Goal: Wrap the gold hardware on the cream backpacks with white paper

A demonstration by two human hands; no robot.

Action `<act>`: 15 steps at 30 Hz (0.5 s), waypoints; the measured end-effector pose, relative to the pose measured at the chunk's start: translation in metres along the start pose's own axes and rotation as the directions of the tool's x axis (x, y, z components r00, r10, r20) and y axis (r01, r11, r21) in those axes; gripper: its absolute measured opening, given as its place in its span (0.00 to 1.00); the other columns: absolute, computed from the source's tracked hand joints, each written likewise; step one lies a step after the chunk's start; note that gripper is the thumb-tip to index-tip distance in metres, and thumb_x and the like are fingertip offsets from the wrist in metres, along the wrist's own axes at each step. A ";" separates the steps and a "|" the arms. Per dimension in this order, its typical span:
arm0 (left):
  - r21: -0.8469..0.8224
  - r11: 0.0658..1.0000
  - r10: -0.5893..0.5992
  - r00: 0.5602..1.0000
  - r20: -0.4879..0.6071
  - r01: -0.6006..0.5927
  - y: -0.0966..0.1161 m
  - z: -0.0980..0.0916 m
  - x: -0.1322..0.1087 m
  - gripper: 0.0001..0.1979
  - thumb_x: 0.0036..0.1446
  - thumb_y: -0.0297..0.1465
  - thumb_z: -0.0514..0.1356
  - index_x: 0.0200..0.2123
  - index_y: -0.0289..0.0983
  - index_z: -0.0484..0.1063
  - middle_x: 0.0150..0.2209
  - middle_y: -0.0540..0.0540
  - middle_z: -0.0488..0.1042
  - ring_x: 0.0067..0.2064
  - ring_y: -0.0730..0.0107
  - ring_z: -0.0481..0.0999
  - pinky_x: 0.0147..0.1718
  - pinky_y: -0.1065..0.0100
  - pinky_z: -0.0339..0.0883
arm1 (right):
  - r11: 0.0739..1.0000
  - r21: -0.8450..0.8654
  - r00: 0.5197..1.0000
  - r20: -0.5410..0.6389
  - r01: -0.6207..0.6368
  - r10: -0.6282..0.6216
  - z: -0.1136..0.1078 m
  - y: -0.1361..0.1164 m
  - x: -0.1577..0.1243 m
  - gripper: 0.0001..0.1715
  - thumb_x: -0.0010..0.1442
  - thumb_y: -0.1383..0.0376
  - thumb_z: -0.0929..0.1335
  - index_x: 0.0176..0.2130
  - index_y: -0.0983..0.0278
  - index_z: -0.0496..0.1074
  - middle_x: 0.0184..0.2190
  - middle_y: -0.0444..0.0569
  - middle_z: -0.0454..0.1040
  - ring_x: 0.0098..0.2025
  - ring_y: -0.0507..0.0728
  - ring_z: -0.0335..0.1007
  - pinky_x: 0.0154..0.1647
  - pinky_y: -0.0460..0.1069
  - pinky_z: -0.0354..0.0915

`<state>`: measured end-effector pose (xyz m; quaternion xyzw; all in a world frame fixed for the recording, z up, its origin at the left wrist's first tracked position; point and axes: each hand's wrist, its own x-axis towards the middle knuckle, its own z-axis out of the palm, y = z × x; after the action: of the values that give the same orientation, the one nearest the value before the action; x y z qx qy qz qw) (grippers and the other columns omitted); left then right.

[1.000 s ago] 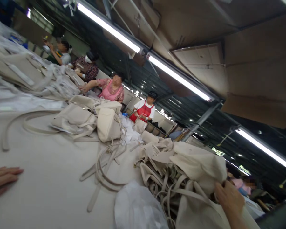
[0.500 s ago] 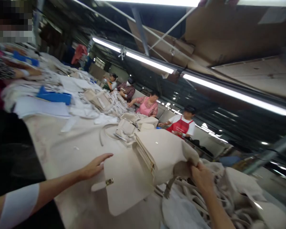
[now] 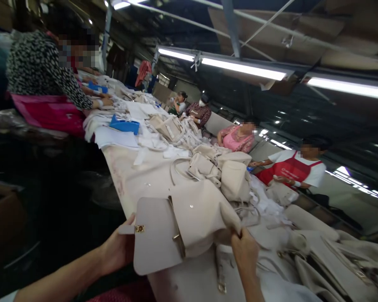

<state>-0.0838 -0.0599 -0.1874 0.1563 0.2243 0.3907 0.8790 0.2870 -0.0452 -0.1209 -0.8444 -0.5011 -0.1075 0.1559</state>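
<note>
A cream handbag (image 3: 204, 218) lies tilted before me at the table's near side, its front flap (image 3: 156, 235) folded out to the left. A gold clasp (image 3: 140, 229) sits by the tab on the flap's outer edge. My left hand (image 3: 119, 245) holds this edge, its fingers partly hidden behind the flap and tab. At the bag's other end, my right hand (image 3: 246, 249) is closed on the gathered corner. Below the bag, between it and my right hand, hangs a strap with a metal buckle (image 3: 221, 287).
More cream bags (image 3: 234, 180) are heaped beyond and to the right. White sheets (image 3: 116, 138) and a blue holder (image 3: 124, 125) lie farther up the table (image 3: 126, 174). A person in a patterned top (image 3: 34, 63) stands at left; several others work across the table.
My left hand has gone from open beside the flap to gripping its edge. The handbag has come nearer the table's near edge, my right hand still on its corner. The view has swung left.
</note>
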 end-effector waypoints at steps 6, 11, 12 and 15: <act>0.201 0.935 0.278 0.956 0.089 -0.291 0.004 0.026 -0.008 0.52 0.41 0.69 0.54 0.63 0.45 0.63 0.60 0.40 0.70 0.60 0.38 0.68 0.54 0.49 0.65 | 0.987 0.159 0.999 -0.002 -0.033 0.034 -0.004 -0.011 -0.018 0.16 0.61 0.61 0.57 0.31 0.62 0.70 0.28 0.57 0.76 0.32 0.65 0.71 0.31 0.52 0.59; 0.481 0.711 0.543 0.835 0.090 -0.514 0.015 0.065 0.030 0.57 0.45 0.47 0.70 0.71 0.48 0.39 0.69 0.41 0.56 0.64 0.45 0.62 0.56 0.53 0.64 | 0.948 0.304 0.992 -0.059 -0.091 0.114 -0.003 -0.019 -0.030 0.15 0.62 0.59 0.58 0.31 0.60 0.69 0.31 0.57 0.78 0.35 0.65 0.74 0.34 0.53 0.63; 0.525 0.675 0.584 0.811 0.048 -0.517 0.019 0.074 0.042 0.54 0.47 0.42 0.69 0.70 0.45 0.42 0.67 0.39 0.59 0.63 0.46 0.64 0.57 0.53 0.64 | 0.932 0.344 0.987 -0.067 -0.114 0.145 -0.001 -0.018 -0.032 0.16 0.63 0.58 0.58 0.31 0.60 0.69 0.31 0.57 0.78 0.35 0.65 0.74 0.34 0.53 0.64; 0.612 0.532 0.715 0.697 0.045 -0.585 0.046 0.108 0.075 0.37 0.50 0.37 0.63 0.64 0.36 0.61 0.58 0.40 0.72 0.60 0.47 0.68 0.58 0.52 0.61 | 0.805 0.592 0.995 -0.041 -0.048 0.090 0.006 -0.019 -0.043 0.18 0.63 0.52 0.60 0.35 0.60 0.70 0.32 0.55 0.78 0.35 0.65 0.75 0.34 0.55 0.68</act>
<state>-0.0118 0.0156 -0.0958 0.4476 0.3494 0.6163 0.5457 0.2499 -0.0695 -0.1376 -0.7679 -0.4730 0.0307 0.4309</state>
